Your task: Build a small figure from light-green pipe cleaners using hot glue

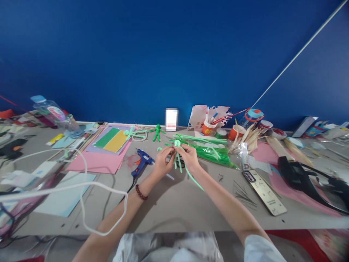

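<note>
Two hands meet in the head view: left hand (pixel 164 162) and right hand (pixel 190 158), fingertips closed in a pinch on a pale green pipe-cleaner piece (pixel 177 143) between them. Shaping or twisting seems the step in hand; the next move likely calls for a steady pinch while guiding the loose strand (pixel 194 178) beside the right forearm. A blue hot-glue gun (pixel 141 162) lies left of the left hand.

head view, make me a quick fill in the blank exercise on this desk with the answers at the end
The left hand and right hand hold a fuzzy piece coloured pale ____.
The glue gun beside the left hand has a mostly ____ body.
A beaded bracelet circles the ____ wrist.
The phone lying camera side up is to the ____ of both hands.

Missing words: green; blue; left; right.
</note>
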Available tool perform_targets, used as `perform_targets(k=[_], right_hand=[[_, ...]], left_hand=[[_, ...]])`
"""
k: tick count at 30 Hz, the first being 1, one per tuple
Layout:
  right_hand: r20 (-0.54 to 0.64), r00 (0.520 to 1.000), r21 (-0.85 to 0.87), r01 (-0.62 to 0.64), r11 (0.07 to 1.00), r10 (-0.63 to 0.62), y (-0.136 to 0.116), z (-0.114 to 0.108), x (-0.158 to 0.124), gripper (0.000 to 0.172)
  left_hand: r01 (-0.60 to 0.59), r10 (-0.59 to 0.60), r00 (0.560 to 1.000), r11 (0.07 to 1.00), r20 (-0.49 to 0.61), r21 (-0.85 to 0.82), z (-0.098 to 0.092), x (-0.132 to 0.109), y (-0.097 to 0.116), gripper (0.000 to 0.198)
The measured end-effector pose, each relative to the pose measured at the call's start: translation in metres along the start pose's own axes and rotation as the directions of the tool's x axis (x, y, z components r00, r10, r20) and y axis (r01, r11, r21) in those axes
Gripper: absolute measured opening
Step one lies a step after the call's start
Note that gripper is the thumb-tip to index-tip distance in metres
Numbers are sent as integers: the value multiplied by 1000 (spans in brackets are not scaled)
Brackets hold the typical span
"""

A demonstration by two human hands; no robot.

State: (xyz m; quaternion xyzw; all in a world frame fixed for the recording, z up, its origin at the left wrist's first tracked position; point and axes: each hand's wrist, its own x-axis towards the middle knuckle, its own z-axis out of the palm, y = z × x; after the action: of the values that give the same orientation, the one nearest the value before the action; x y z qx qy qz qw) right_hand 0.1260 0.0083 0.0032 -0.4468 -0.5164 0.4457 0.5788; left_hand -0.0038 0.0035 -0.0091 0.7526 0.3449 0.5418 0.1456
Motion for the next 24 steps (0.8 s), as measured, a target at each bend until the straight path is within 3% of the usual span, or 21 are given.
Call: perform_targets(k=[11, 17, 20, 24], right_hand=[[13, 999, 42, -35, 999, 34, 1, 1, 0, 27], [6, 1000, -39, 28, 999, -28, -5, 2, 1, 23], [8, 1000, 4, 17, 1000, -17, -5, 3, 2, 18], [0, 998, 67, -55, 996, 55, -1, 4, 3, 22]], left_hand=[[-24, 24, 1000, 999, 4, 22, 0, -3, -4, 12], [64, -66, 997, 997, -31, -45, 5, -5, -6, 6], [90, -91, 994, 996, -66, -23, 7, -6, -8, 3], [10, 4, 992, 994, -125, 105, 6, -8, -8, 4]])
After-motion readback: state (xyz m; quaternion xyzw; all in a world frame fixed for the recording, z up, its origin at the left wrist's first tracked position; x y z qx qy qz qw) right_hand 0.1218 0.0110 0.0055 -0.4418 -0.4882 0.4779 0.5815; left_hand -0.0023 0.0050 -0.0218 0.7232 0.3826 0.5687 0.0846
